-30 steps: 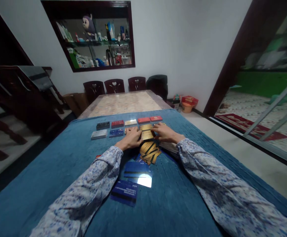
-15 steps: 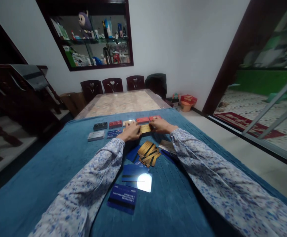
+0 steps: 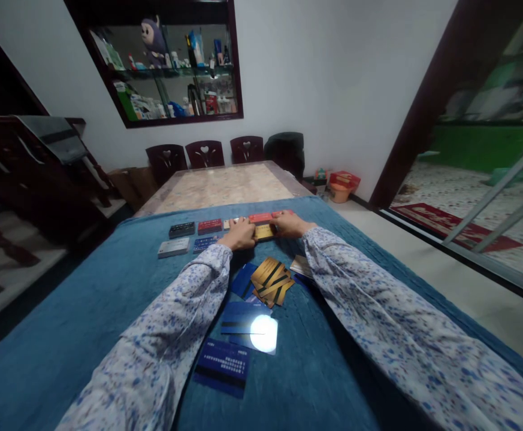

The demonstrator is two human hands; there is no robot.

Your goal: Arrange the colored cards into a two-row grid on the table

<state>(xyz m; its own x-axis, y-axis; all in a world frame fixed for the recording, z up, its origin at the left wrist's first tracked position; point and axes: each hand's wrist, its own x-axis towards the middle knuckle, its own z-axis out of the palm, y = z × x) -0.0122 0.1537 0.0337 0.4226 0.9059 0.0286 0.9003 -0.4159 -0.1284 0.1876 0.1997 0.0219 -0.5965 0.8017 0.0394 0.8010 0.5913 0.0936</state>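
At the far end of the blue fabric cover [image 3: 94,281], the left hand [image 3: 242,234] and right hand [image 3: 289,225] clasp a rectangular gold card stack [image 3: 263,232] between them, just nearer than a flat red card stack [image 3: 260,218].

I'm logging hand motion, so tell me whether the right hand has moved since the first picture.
Yes. The right hand has moved forward, nearer to the far edge of the cloth.
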